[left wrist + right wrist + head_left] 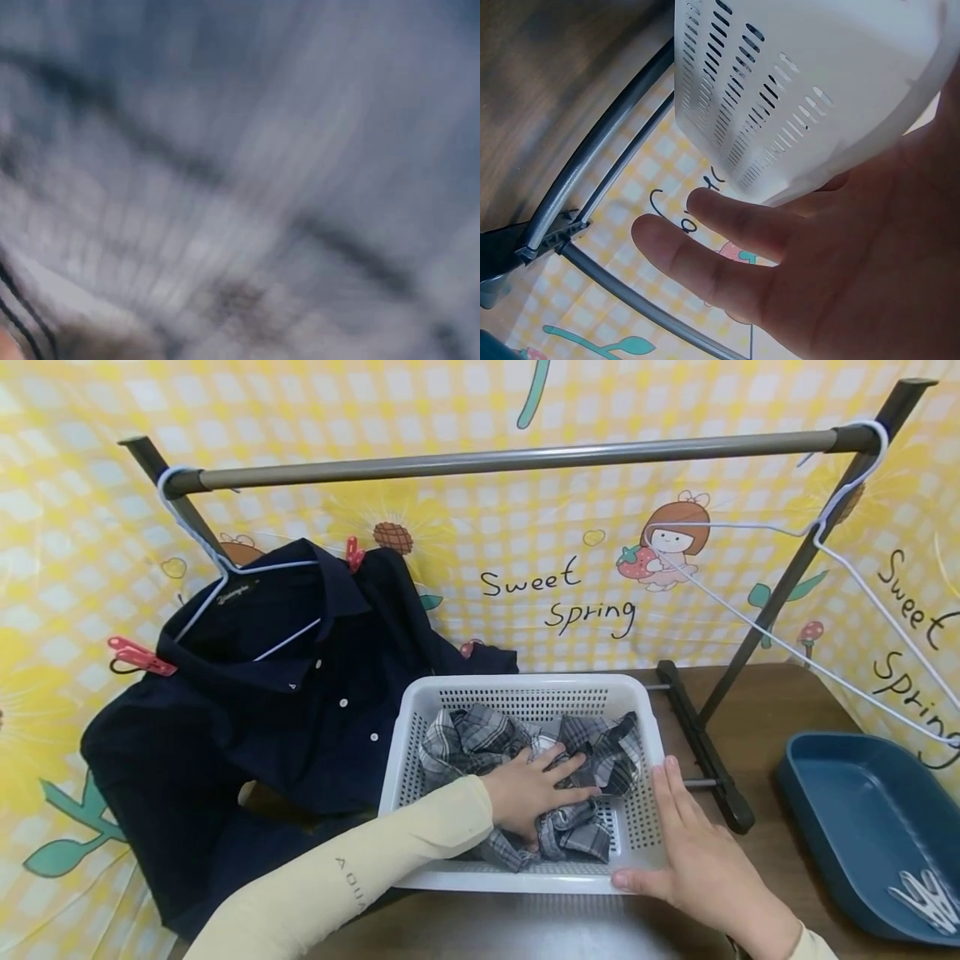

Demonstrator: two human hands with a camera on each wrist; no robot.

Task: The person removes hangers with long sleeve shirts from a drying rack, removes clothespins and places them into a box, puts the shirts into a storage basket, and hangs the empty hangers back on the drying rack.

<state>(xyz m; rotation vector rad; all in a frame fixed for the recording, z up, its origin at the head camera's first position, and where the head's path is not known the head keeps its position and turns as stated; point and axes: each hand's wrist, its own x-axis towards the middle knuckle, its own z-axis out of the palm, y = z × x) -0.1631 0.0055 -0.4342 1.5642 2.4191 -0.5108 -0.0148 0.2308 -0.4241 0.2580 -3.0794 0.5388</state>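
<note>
A crumpled grey plaid cloth [476, 735], likely a garment, lies inside a white perforated basket [510, 882]. My left hand [536, 789] rests on the cloth with its fingers spread. At the basket's right side is my right hand [697, 852]; its fingers lie straight along the side and its thumb touches the front corner. In the right wrist view, that hand [832, 262] stands beside the basket's slotted wall [877, 52], fingers extended. The left wrist view is a blurred close-up of grey cloth [300, 150], with the fingers not shown.
Left of the basket, a dark navy shirt [300, 752] hangs on a hanger with red clips [138, 656]. A metal rack [510, 460] spans the back, with a bare hanger [825, 527] at its right end. A blue tub [825, 827] holding white clip-like pieces [926, 902] stands right.
</note>
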